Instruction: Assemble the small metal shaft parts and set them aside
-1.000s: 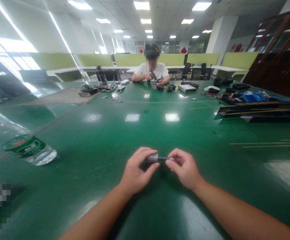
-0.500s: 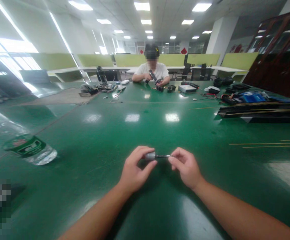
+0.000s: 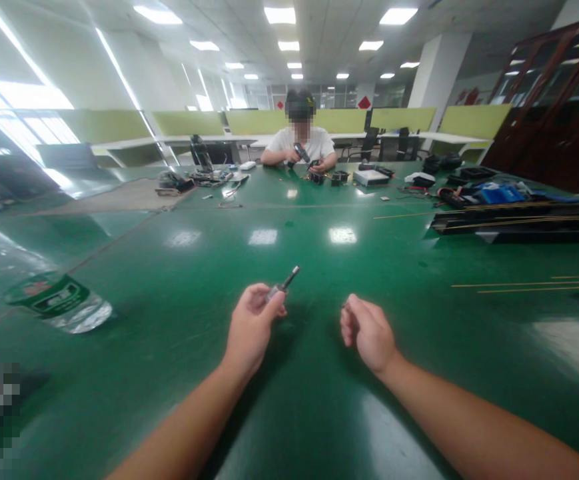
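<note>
In my left hand [image 3: 254, 320] is a short tool like a screwdriver [image 3: 286, 279], with a grey cylindrical handle and a thin dark shaft ending in a silvery tip. My fingers and thumb wrap around the handle, hiding most of it. The shaft points up and away to the right. My right hand [image 3: 369, 330] is closed some way to the right, apart from the tool. A tiny dark bit of something shows at its thumb and fingertip, too small to name. Both hands are above the green tabletop [image 3: 314, 407].
A clear plastic bottle [image 3: 54, 300] with a green label is at the left. Thin yellowish rods [image 3: 519, 289] and a long black tray [image 3: 529, 227] lie at the right. Across the table a person [image 3: 300, 143] handles a dark tool, with electronics and a white box [image 3: 370, 177] nearby.
My right hand has come off the tool's shaft and closed. My left hand has drawn slightly left and tilted the tool, so its shaft points upward instead of level to the right.
</note>
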Demonstrator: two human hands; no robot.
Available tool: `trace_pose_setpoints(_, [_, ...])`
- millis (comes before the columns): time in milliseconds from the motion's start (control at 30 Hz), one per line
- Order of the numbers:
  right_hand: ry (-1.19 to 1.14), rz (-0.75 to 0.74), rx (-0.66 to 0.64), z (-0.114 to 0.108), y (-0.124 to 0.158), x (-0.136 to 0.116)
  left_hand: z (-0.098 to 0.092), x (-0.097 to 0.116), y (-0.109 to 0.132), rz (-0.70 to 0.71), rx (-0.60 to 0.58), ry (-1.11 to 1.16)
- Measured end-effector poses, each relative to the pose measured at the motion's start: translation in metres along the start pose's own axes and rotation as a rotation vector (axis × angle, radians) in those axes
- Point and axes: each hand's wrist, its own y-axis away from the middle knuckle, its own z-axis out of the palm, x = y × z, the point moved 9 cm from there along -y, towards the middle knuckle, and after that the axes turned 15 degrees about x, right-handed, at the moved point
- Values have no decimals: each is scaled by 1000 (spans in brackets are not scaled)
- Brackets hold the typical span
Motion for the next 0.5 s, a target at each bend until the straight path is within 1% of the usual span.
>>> trace_pose_setpoints(133, [-1, 7, -6, 0, 0, 2, 0, -5, 0, -136, 7, 114])
trace_pose_setpoints(233, [-8, 12, -11, 1, 0, 3, -5, 5, -1, -121, 34, 92])
trace_pose_setpoints(300, [-13, 14, -19, 2, 1, 3, -15, 17, -4, -74, 57, 3])
trace_pose_setpoints(367, [-12, 8, -24, 3, 2, 2, -30, 33, -6, -23, 49, -143])
trace_pose_setpoints(400, [-9, 1, -24, 3, 2, 1, -41, 42, -6, 2, 36, -232])
trace_pose_setpoints(467, [-1, -12, -25, 4, 3, 0, -71, 59, -2, 51, 30, -418])
trace_pose_setpoints(500, [3, -16, -27, 4, 3, -1, -90, 69, 1, 82, 51, -513])
